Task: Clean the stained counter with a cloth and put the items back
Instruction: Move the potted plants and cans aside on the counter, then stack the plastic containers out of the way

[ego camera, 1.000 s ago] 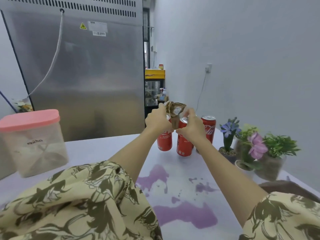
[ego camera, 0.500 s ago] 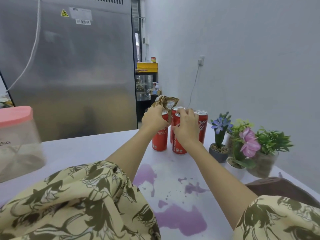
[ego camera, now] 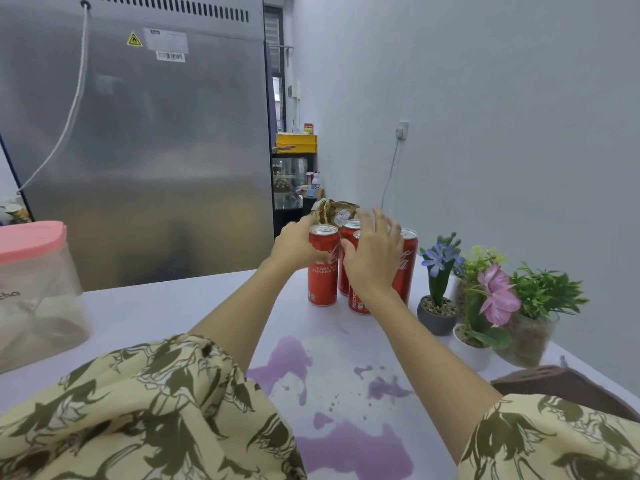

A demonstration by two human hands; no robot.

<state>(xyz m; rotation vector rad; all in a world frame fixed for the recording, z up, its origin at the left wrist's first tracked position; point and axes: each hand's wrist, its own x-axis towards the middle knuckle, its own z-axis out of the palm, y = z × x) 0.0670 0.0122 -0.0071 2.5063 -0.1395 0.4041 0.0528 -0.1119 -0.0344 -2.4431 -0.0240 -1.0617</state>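
My left hand (ego camera: pixel 294 245) cups the nearest red can (ego camera: pixel 322 268), my right hand (ego camera: pixel 372 258) spreads loose over the cluster; purple stain (ego camera: pixel 356 448) unwiped, cloth unseen—next, clear these cans.

At centre frame, the left red can (ego camera: pixel 323 268) reads "RASA" and "KURANG"; the front can (ego camera: pixel 358 299) reads "RECYC". The pink-lidded container (ego camera: pixel 34 292), left edge, shows "cha". The steel cabinet (ego camera: pixel 138 133), upper left, carries a yellow flame warning sign (ego camera: pixel 134 39) and a barcode label (ego camera: pixel 170 56).

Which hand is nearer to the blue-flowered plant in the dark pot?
Right. The right hand hovers open over the cans, with only the rightmost can between it and the blue-flowered plant. The left hand is farther, at the leftmost can.
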